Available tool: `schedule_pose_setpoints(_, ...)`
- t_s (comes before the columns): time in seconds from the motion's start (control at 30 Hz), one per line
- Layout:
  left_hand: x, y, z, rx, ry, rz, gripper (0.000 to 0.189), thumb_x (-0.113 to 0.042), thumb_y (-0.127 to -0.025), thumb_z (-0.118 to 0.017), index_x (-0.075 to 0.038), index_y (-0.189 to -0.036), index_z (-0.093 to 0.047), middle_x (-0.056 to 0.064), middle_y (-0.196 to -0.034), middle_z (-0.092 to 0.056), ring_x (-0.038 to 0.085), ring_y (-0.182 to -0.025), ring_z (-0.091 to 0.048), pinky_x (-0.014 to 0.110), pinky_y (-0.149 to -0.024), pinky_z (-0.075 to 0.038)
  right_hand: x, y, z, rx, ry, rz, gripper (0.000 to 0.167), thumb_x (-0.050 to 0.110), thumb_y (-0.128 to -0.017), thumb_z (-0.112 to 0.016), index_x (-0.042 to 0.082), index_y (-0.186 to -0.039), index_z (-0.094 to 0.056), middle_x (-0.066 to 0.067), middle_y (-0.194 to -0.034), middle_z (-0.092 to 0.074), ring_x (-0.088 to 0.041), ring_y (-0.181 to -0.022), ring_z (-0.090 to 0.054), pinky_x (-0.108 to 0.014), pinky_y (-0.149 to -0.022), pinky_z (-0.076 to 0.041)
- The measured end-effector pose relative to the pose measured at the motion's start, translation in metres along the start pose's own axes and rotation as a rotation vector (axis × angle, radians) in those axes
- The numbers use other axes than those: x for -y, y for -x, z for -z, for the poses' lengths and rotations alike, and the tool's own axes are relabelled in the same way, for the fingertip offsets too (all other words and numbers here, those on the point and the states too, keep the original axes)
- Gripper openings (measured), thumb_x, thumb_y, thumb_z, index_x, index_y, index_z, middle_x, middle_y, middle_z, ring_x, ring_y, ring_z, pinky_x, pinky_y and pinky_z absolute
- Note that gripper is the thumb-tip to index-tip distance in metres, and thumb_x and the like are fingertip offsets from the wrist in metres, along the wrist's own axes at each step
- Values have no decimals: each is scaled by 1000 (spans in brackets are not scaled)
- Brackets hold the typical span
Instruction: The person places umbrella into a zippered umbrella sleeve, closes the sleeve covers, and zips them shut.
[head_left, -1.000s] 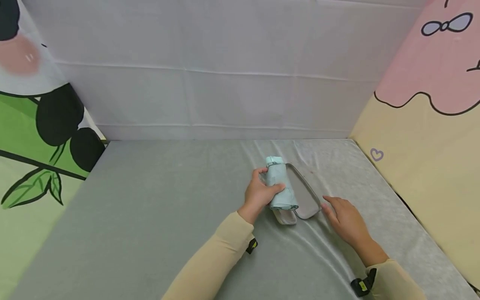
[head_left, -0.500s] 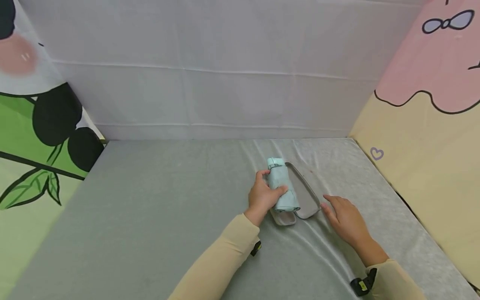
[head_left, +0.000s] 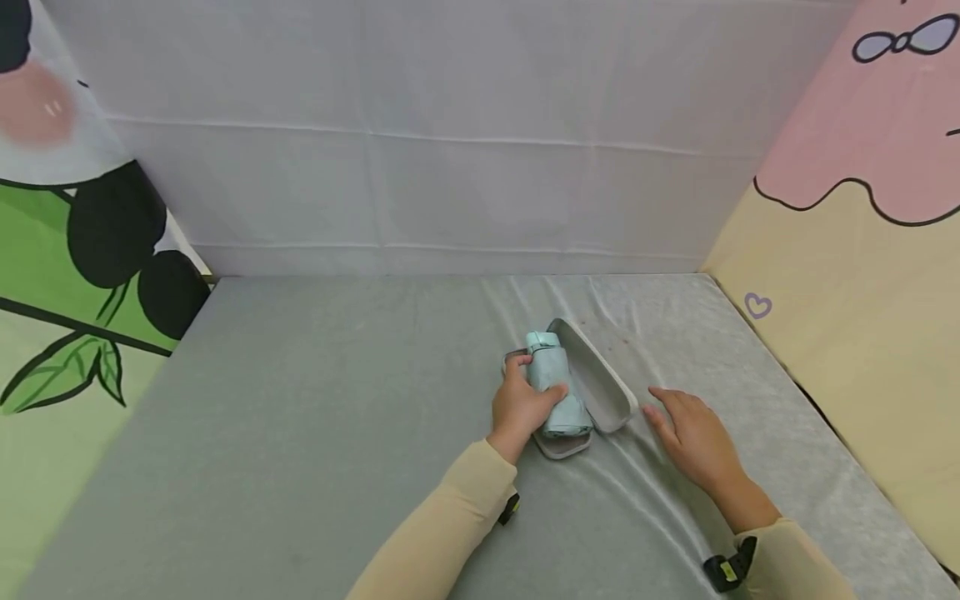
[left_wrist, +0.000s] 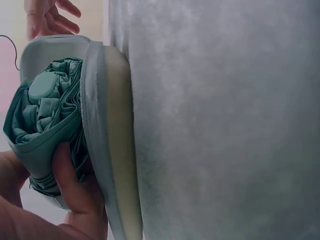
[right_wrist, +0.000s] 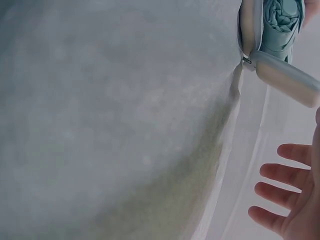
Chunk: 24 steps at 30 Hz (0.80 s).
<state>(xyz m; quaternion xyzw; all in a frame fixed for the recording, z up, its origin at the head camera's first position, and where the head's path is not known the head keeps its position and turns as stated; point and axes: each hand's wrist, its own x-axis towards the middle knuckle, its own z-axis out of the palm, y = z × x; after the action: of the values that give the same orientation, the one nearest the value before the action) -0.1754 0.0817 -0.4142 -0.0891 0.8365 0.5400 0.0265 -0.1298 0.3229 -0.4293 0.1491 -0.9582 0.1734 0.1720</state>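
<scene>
Now that the open case (head_left: 597,375) shows more of both halves, the left grip (head_left: 519,412) pinches the folded umbrella (head_left: 551,368) over the case's left half (head_left: 562,448), seemingly better lined up with it, while the right grip (head_left: 693,442) holds nothing, spread just beside the right half (head_left: 611,404).

Noted from where I stand: the folded umbrella (head_left: 557,383) and left hand (head_left: 521,408) cover most of one half of the zippered case (head_left: 602,383). Right hand (right_wrist: 306,204) incomplete — cut off by the right wrist view's edge. Reddish specks (head_left: 626,341) on the grey cloth (head_left: 337,433) — too small to identify.
</scene>
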Motion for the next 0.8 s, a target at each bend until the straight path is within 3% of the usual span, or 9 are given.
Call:
schedule_pose_setpoints(0.37, 0, 3, 3, 53, -101, -9, 64, -31, -79, -74, -9, -127, -39, 18, -103, -62, 30, -82, -60, 38, -66, -48, 3, -1, 1, -10, -5, 10, 38, 26, -96, -52, -3, -120, -57, -23, -114, -58, -42, -105, -51, -55, -87, -36)
schedule_pose_setpoints(0.6, -3, 2, 5, 188, -80, 29, 66, -21, -85, -68, -3, -134, -28, 20, -85, -61, 24, -59, -58, 33, -51, -48, 5, -1, 3, -12, -7, 11, 38, 26, -96, -53, -3, -120, -57, -23, -115, -58, -42, -106, -51, -55, -87, -36)
schedule_pose_setpoints(0.7, -5, 1, 7, 247, -123, 20, 73, -21, -87, -65, 2, -140, -21, 20, -82, -60, 23, -53, -57, 33, -49, -49, 6, -1, 3, -15, -7, 11, 38, 25, -95, -53, -3, -120, -58, -23, -114, -58, -42, -106, -51, -55, -87, -36)
schedule_pose_setpoints(0.8, -8, 1, 10, 255, -213, -19, 74, -22, -88, -63, 6, -141, -19, 20, -85, -61, 24, -59, -58, 33, -52, -47, 6, -1, 2, -11, -6, 10, 38, 25, -95, -53, -3, -120, -58, -23, -114, -58, -42, -106, -51, -55, -87, -36)
